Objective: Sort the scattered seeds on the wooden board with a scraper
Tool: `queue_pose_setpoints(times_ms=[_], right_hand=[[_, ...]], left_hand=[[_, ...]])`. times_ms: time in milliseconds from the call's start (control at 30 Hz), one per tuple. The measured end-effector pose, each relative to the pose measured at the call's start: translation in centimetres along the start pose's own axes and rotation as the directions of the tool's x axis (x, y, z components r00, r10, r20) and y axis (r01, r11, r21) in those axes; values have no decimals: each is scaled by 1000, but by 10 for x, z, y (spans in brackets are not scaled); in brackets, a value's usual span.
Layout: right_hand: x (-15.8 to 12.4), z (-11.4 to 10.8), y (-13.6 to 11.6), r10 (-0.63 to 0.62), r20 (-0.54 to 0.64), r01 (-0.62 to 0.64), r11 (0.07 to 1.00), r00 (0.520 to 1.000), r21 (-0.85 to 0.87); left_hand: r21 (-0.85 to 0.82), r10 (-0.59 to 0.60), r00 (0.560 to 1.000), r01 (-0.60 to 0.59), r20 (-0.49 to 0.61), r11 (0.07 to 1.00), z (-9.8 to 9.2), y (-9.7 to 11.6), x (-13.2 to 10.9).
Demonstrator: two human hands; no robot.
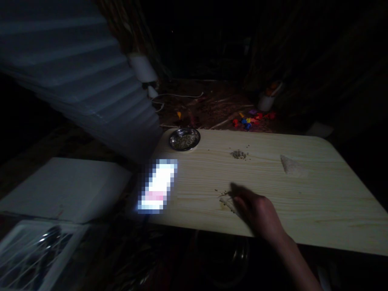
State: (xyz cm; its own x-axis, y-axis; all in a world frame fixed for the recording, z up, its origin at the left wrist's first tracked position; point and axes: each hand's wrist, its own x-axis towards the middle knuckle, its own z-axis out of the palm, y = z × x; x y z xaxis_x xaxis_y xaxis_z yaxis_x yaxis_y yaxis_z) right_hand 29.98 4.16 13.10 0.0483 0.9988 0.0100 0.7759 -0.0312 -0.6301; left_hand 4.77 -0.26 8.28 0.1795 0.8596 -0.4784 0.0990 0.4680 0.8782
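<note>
Curling our right hand [257,211] beside loose grains [225,192] at its ten o'clock, we are risking scattering them by brushing sideways; its grip we are unable to tell; our left hand isn't showing.

The one camera, worn on the head, looks forward and steeply down from the near side of the pale wood-grained table [327,202], close above the right hand [257,208]. Its wide view takes in nearly the whole tabletop, reaching past the far edge to a dark patterned surface [209,105].
</note>
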Motion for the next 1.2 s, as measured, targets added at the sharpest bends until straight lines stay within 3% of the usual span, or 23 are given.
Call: queue_pose_setpoints(times_ms=[533, 767, 1067, 1200], right_hand=[[-6, 13, -5, -107, 32, 107, 994, 994, -11], [-19, 16, -13, -120, 64, 122, 992, 991, -26], [-53, 20, -24, -97, 149, 82, 991, 984, 107], [-55, 8, -15, -46, 90, 33, 989, 995, 146]], left_hand=[[-30, -11, 999, 13, 54, 999, -4, 0, -5], [-28, -21, 1000, 22, 14, 999, -6, -6, -3], [-48, -20, 1000, 20, 5, 999, -9, -6, -11], [-53, -17, 1000, 16, -6, 998, -9, -4, -13]])
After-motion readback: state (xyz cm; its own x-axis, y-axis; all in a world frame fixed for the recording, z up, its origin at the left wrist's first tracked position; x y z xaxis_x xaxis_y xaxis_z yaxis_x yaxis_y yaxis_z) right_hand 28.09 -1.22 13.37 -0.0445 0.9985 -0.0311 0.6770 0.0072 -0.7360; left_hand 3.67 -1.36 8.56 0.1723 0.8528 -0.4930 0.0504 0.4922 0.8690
